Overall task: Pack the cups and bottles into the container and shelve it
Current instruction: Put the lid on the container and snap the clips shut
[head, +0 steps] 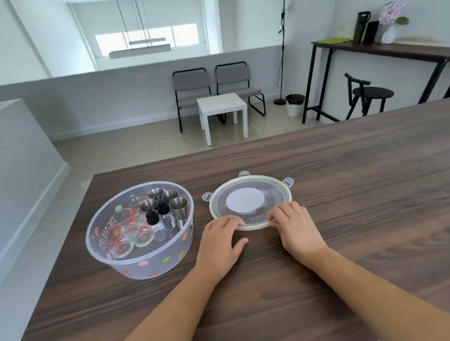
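Observation:
A round clear plastic container (156,265) with fruit stickers stands on the wooden table, left of centre. Inside it are several steel cups (178,203), several printed glass cups (121,225) and two small clear bottles with black caps (152,218). To its right the round clear lid (249,195) lies flat on the table, with clip tabs around its rim. My left hand (219,244) rests on the table with its fingertips on the lid's near edge. My right hand (295,225) has its fingertips curled on the same near edge, a little to the right.
The dark wooden table (354,201) runs far to the right and toward me; its left edge lies just beyond the container. Behind it on the floor stand a white side table (222,109), two grey chairs and a stool.

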The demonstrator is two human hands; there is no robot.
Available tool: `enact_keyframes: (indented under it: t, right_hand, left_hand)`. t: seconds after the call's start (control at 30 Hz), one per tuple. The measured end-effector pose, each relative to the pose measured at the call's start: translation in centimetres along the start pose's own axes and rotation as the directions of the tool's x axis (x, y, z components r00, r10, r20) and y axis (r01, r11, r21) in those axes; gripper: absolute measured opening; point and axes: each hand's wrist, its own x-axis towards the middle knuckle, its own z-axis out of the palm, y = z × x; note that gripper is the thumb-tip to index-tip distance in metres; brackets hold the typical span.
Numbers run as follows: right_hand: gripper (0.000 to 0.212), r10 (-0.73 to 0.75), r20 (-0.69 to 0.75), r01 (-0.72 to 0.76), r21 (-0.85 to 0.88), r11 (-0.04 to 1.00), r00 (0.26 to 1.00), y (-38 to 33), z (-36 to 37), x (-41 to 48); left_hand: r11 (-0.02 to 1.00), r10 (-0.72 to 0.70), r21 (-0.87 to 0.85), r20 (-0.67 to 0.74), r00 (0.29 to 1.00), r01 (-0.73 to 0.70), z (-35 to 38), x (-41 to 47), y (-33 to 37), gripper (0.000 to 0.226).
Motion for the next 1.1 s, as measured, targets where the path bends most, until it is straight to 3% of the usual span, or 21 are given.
enact_keyframes:
  t: [0.07, 0.13, 0.23, 0.27, 0.37, 0.47, 0.57, 0.63, 0.7, 0.77, 0.87, 0.93, 1.0, 1.1]
  right_hand:
    - [0.007, -0.043, -0.106, 0.043, -0.006, 0.999, 0.993, -0.4, -1.0, 0.2]
    - [0.019, -0.047, -0.23, 0.053, 0.021, 0.998, 0.972, -0.7, -2.5, 1.2]
    - [0.026, 0.063, -0.391, -0.014, 0.129, 0.992, 0.918, -1.3, -5.0, 3.3]
    - [0.038, 0.128, -0.4, -0.056, 0.187, 0.981, 0.907, -1.6, -5.6, 4.0]
    - [0.074, 0.293, -0.344, -0.181, 0.322, 0.929, 0.892, -2.6, -6.9, 5.5]
    - [0.087, 0.401, -0.278, -0.268, 0.413, 0.87, 0.873, -3.9, -6.7, 6.2]
    - [0.093, 0.477, -0.201, -0.311, 0.537, 0.784, 0.856, -5.4, -6.2, 6.8]
    - [0.094, 0.516, -0.107, -0.327, 0.662, 0.675, 0.85, -6.7, -6.1, 7.5]
    - [0.088, 0.505, -0.007, -0.327, 0.755, 0.568, 0.863, -8.0, -6.1, 8.4]
    - [0.08, 0.483, 0.028, -0.325, 0.772, 0.545, 0.875, -9.5, -5.9, 9.4]
    - [0.072, 0.468, 0.005, -0.309, 0.758, 0.575, 0.884, -11.9, -5.2, 10.7]
    - [0.068, 0.442, 0.014, -0.301, 0.752, 0.586, 0.897, -13.6, -4.5, 11.1]
    - [0.064, 0.435, 0.036, -0.312, 0.75, 0.584, 0.9, -14.9, -3.6, 11.1]
    - [0.058, 0.438, 0.077, -0.351, 0.726, 0.591, 0.896, -16.6, -2.2, 10.8]
  left_hand:
    - [1.0, 0.016, -0.022, -0.079, 0.997, -0.018, -0.8, 0.7, 0.9, 0.013]
    - [1.0, 0.014, -0.023, -0.151, 0.988, -0.018, -2.1, 1.9, 2.0, 0.005]
    - [0.996, -0.014, -0.092, -0.244, 0.97, -0.009, -4.7, 4.0, 3.0, 0.004]
    - [0.99, -0.034, -0.143, -0.265, 0.964, -0.005, -5.6, 4.5, 3.2, 0.006]
    - [0.932, -0.137, -0.362, -0.294, 0.946, 0.023, -8.7, 5.5, 3.4, 0.01]
    - [0.777, -0.3, -0.625, -0.254, 0.919, 0.081, -11.9, 5.9, 3.2, 0.009]
    - [0.599, -0.428, -0.792, -0.189, 0.883, 0.12, -15.0, 5.8, 2.2, 0.009]
    - [0.512, -0.49, -0.844, -0.134, 0.861, 0.16, -16.9, 5.3, 1.1, 0.007]
    - [0.413, -0.551, -0.89, -0.074, 0.831, 0.194, -18.4, 4.7, -0.2, 0.007]
    - [0.353, -0.63, -0.906, -0.046, 0.775, 0.233, -19.9, 3.9, -1.7, 0.015]
    - [0.382, -0.732, -0.865, -0.068, 0.678, 0.325, -21.3, 2.5, -4.5, 0.019]
    - [0.467, -0.768, -0.783, -0.129, 0.628, 0.411, -21.7, 1.3, -6.6, 0.015]
    - [0.547, -0.772, -0.67, -0.171, 0.612, 0.502, -21.7, 0.2, -8.5, 0.015]
    - [0.59, -0.782, -0.507, -0.164, 0.602, 0.628, -21.5, -1.6, -11.0, 0.022]
